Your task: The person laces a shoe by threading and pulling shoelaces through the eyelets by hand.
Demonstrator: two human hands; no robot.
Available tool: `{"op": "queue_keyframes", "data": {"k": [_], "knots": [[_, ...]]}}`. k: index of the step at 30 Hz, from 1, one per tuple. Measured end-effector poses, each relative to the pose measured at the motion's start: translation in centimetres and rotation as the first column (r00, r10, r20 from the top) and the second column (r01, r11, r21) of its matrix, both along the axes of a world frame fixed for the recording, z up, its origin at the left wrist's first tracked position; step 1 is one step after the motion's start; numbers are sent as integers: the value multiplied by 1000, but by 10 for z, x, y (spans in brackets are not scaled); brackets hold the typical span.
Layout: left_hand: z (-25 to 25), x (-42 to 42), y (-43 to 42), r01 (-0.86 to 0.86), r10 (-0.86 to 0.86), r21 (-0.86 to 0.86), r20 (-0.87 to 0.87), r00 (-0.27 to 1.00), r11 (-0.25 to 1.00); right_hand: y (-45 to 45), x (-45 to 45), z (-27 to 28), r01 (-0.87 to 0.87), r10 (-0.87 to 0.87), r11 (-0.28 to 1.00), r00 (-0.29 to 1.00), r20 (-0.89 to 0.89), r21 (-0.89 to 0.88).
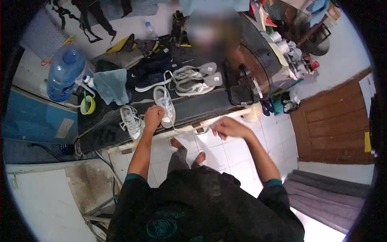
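My left hand [154, 117] is closed, its fingers curled against the side of a white and grey sneaker [168, 109] near the table's front edge. A pale shoelace [181, 131] trails from that sneaker toward my right hand [230, 128]. Out past the table edge, the right hand is raised with its fingers pinched together on the lace's end, slightly blurred. Another white sneaker [131, 122] stands just left of my left hand, its laces loose. Behind them lies a pair of grey sneakers [196, 82].
A dark table [193, 105] carries dark shoes [151, 76], a blue-grey cloth [112, 85], a yellow-green cup [87, 105] and a black sandal-like item [240, 94]. A large blue water jug [64, 74] stands at left. Several shoes [294, 56] are piled at right.
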State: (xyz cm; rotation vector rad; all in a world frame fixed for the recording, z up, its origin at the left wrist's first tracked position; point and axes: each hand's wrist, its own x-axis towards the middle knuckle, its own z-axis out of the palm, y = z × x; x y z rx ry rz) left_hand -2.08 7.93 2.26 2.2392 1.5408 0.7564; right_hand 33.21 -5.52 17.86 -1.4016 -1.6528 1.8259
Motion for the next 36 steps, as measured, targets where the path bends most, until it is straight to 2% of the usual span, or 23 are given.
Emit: {"op": "queue_keyframes", "data": {"k": [2,3,4,5,6,8,9,10,11,12,13,14,15,17,18,23,26,29,36], "knots": [[10,4,23,-85,89,-109,27,996,990,78,-19,27,-250,278,954,945,-174,166],[20,5,38,-38,39,-86,7,999,996,111,-33,48,-186,203,965,976,-78,183],[28,6,52,-71,74,-45,81,994,996,136,-55,55,250,-193,960,918,-346,129],[34,9,65,-110,110,-8,156,982,994,180,-66,46,411,-306,841,897,-318,351],[40,9,68,-153,144,24,232,962,988,213,-76,29,521,-414,653,854,-317,550],[74,10,58,-187,190,-38,317,929,982,231,-103,4,410,-506,386,843,-182,826],[83,5,52,-203,215,-71,359,908,976,212,-122,4,424,-435,497,877,-206,757],[53,-6,51,-187,197,-66,440,876,980,198,-134,-11,206,-389,617,919,66,760],[22,-16,43,-168,162,-24,424,891,986,176,-145,-27,105,-266,727,954,136,679],[3,-24,30,-148,128,18,406,905,989,161,-154,-63,-40,-158,808,946,282,587],[4,-26,10,-152,167,-71,360,918,986,138,-161,-88,-28,-124,828,965,232,561],[6,-23,-9,-154,199,-162,309,930,975,121,-169,-103,-64,-129,846,939,319,530],[0,-22,-20,-118,148,-129,258,955,985,113,-174,-126,-189,-77,826,896,438,531],[-13,-21,-32,-35,44,-64,149,988,997,104,-181,-159,-111,-178,762,912,370,638],[-7,-18,-36,1,34,-221,152,988,975,100,-184,-166,-71,-225,723,916,331,687],[-29,-2,-30,-75,91,-223,64,994,972,105,-195,-171,-143,-255,736,847,466,662],[-36,0,-24,-77,98,-263,69,993,962,119,-195,-174,-230,-200,718,836,511,657],[-36,-4,-21,-55,74,-293,56,996,955,123,-192,-175,-233,-192,666,864,465,708],[-35,-4,-18,-27,69,-354,108,992,935,132,-187,-171,-238,-153,679,879,451,694]]}}
